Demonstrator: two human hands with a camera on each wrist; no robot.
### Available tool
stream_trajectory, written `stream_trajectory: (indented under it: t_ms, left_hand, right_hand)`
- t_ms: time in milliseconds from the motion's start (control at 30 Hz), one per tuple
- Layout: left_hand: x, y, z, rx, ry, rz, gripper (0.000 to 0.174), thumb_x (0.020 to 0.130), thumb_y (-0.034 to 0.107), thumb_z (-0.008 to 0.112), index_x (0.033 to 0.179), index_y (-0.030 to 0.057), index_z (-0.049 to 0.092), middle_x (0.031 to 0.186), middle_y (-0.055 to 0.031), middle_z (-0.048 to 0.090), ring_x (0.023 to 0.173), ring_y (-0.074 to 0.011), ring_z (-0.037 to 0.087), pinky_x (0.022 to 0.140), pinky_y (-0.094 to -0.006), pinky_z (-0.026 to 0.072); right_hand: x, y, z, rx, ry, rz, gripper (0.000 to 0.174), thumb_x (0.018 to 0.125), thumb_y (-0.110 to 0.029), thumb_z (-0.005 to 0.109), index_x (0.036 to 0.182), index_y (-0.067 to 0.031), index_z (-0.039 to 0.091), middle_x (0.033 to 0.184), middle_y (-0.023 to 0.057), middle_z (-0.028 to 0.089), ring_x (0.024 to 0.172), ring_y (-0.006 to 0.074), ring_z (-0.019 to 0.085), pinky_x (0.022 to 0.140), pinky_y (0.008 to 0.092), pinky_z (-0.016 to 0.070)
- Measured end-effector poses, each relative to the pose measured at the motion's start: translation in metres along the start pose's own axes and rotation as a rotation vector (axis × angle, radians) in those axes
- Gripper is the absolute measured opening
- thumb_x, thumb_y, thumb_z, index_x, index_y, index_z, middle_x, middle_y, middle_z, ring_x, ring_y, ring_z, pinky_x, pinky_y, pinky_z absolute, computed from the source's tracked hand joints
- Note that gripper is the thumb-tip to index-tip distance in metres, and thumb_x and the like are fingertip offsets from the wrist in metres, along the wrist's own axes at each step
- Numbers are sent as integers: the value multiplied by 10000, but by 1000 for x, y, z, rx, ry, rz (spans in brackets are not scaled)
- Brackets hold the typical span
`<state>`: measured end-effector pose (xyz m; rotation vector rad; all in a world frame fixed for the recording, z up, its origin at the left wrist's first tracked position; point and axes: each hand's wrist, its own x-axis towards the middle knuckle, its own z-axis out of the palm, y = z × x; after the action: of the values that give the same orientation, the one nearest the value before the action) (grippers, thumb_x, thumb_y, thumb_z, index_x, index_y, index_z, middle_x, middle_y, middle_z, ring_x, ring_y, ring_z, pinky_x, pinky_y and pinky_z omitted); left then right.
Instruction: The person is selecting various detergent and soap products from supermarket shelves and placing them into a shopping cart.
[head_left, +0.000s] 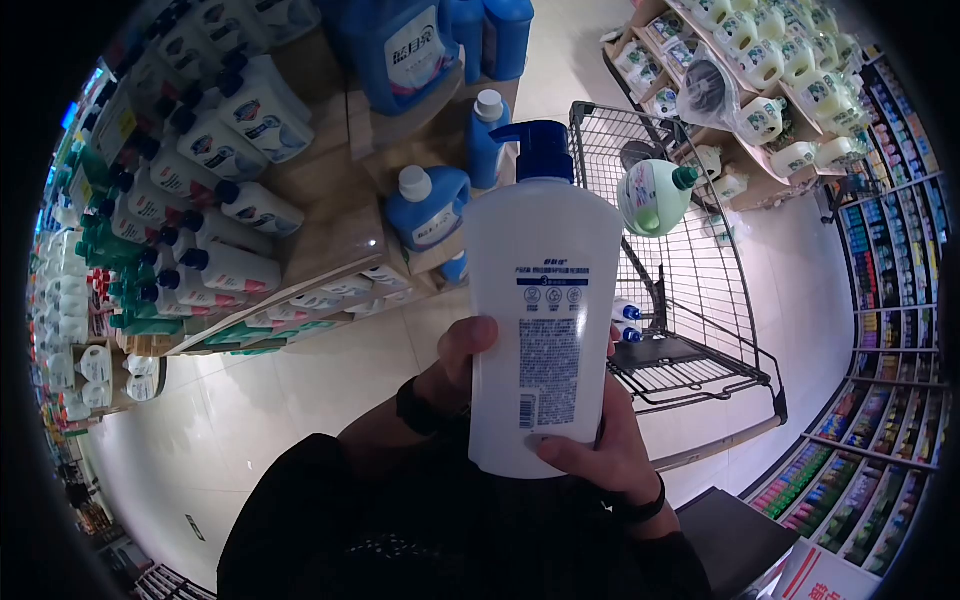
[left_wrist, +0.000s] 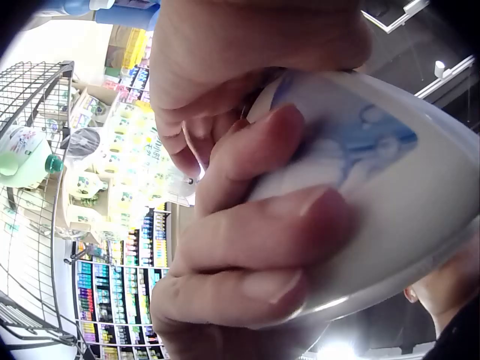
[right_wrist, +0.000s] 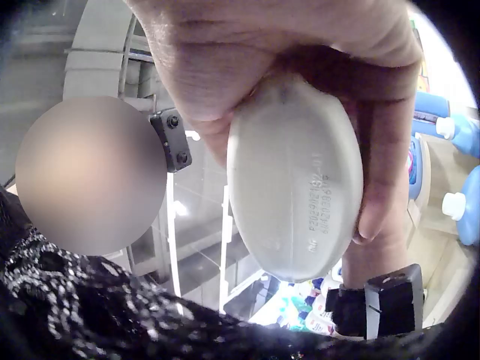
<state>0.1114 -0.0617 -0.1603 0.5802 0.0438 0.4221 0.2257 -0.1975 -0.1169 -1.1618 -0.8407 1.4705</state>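
Observation:
A large white pump bottle (head_left: 545,270) with a dark blue pump head (head_left: 540,148) stands upright in front of me, its printed back label facing me. My left hand (head_left: 462,352) grips its left side, thumb along the edge. Lower right, my right hand (head_left: 595,445) holds it near the base, thumb across the back. In the left wrist view, curled fingers press on the bottle's front (left_wrist: 375,150), partly covering a blue picture label. The right wrist view shows the bottle's oval base (right_wrist: 292,180) with stamped numbers.
A shopping cart (head_left: 680,290) stands just beyond the bottle, with a green-capped bottle (head_left: 655,198) at its far side. On the left, a wooden display (head_left: 330,190) bears rows of white bottles and blue detergent jugs (head_left: 430,208). Stocked shelves (head_left: 890,270) line the right.

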Motion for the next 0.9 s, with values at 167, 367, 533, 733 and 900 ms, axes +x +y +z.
stream_trajectory:
  t_ms: [167,367,533,733,900]
  left_hand:
    - [0,0,-2,-2,-16,-18,1031,703,627,662,1418,-38,330,1301,-248,467,1093,-403,568,899,-521,498]
    - [-3,-6,-14,2,-3,-14,1019,709,624,659,1421,-29,333,1275,-245,497,1075,-406,579,891,-523,506]
    - [-5,-1,-16,30,35,-19,968,741,609,636,1421,-13,340,1283,-231,525,1078,-373,599,907,-479,514]
    - [2,15,-7,299,328,-43,584,703,-3,818,1213,25,534,1107,-107,667,1028,-236,657,905,-396,540]
    - [0,13,-22,665,361,3,591,683,75,848,1197,45,558,1108,-102,671,1004,-224,669,866,-388,549]
  right_hand:
    - [0,-3,-1,-24,-4,11,700,763,-198,778,1312,31,408,1190,159,600,1110,262,606,963,399,483]
    - [1,0,-3,-13,-9,3,701,760,-175,770,1319,28,400,1204,154,589,1113,256,600,960,396,483]
    - [5,2,-5,-10,9,-9,703,744,-156,777,1314,30,409,1192,157,595,1102,246,607,948,383,491]
    - [16,25,-13,-450,285,-194,678,717,-198,808,1247,28,451,1011,175,683,880,276,709,748,372,572]
    - [15,13,-34,-728,350,-250,567,750,-97,770,1230,17,491,942,141,678,819,217,700,737,316,558]
